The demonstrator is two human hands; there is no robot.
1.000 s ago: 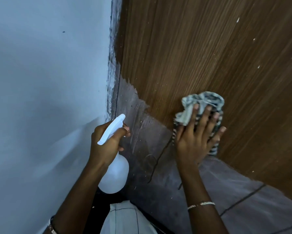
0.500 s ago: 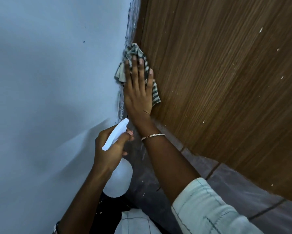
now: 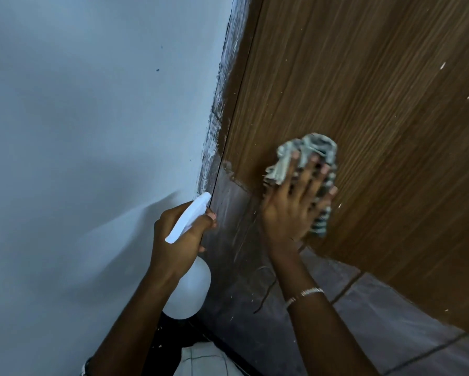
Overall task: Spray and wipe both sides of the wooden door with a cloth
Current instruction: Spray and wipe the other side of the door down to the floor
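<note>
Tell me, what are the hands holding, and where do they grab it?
The left hand holds the spray bottle, its grip round the neck below the nozzle head. The right hand presses the cloth flat against the door, not gripping it.

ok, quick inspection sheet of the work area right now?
Surface: wooden door, white specks scattered on it.
Job's things: striped cloth against the door; white spray bottle held off it.
Clutter: nothing seen.
Hands: right hand presses the cloth with straight fingers; left hand grips the bottle's neck.
Cables: thin dark line on the floor; cord or crack, cannot tell.
Surroundings: pale wall; paint-smeared door frame; floor is dark tile.
</note>
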